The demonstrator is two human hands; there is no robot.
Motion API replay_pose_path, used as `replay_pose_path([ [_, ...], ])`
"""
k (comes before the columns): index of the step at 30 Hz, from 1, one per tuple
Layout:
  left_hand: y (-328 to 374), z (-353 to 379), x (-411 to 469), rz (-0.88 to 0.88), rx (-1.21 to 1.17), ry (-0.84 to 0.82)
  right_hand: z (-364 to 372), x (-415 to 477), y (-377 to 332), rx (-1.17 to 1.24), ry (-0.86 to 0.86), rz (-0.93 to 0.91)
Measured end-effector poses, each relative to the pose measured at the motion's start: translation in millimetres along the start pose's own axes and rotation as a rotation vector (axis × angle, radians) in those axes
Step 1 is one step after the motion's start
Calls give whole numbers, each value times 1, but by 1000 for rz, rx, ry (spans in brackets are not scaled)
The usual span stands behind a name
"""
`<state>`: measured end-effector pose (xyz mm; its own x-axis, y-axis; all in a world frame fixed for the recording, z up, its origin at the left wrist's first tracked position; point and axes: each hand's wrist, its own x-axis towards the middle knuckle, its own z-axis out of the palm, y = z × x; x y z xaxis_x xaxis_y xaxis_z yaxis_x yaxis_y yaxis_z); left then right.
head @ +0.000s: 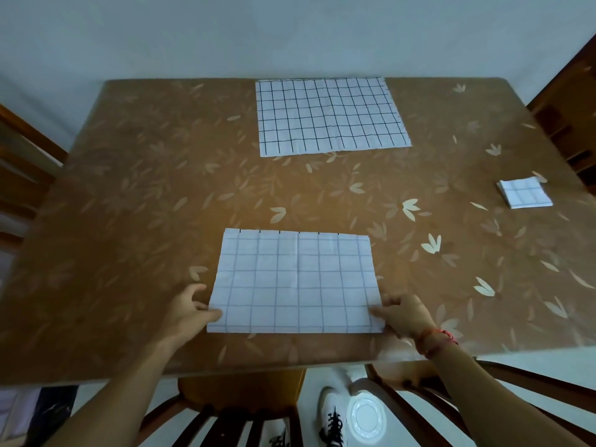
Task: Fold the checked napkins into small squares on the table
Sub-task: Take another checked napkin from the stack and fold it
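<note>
White cloth with a thin grey check, the half-folded napkin [296,282] lies flat on the desk [135,195] directly between the two hands. Its long folded edge runs from one hand to the other along the side nearest the person; its free edges lie on the side away from the hands, where short dark grid marks show along the rim.

1. Left hand [190,312]: at the napkin's near left corner. The thumb lies on top of the cloth; the remaining fingers are curled against the left edge, pinching the corner.
2. Right hand [403,316]: at the near right corner. The thumb rests on the upper face and the fingers curl at the edge below it, pinching that corner. A red bracelet [437,340] circles this wrist.

Open napkin [330,116]: spread flat, with a bolder black check, well beyond both hands at the far edge of the desk and slightly to the right-hand side.

Folded stack [524,192]: small checked squares, well apart from the right hand, forward of it and out to its right, near the desk's right edge.

Below the forearms, a wooden chair [238,411] stands at the near desk edge, with a white shoe [332,417] on the floor just right of it.
</note>
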<state>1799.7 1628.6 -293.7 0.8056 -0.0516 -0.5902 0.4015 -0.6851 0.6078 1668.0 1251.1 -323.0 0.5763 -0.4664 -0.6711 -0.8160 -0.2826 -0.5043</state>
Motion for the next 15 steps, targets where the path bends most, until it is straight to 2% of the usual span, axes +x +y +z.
replay_pose_path([
  [4, -9, 7, -15, 38, 34, 32, -1, -6, 8, -90, -87, -14],
  [15, 10, 22, -40, 200, 141, 188, -10, -13, 1, -66, 66, 12],
])
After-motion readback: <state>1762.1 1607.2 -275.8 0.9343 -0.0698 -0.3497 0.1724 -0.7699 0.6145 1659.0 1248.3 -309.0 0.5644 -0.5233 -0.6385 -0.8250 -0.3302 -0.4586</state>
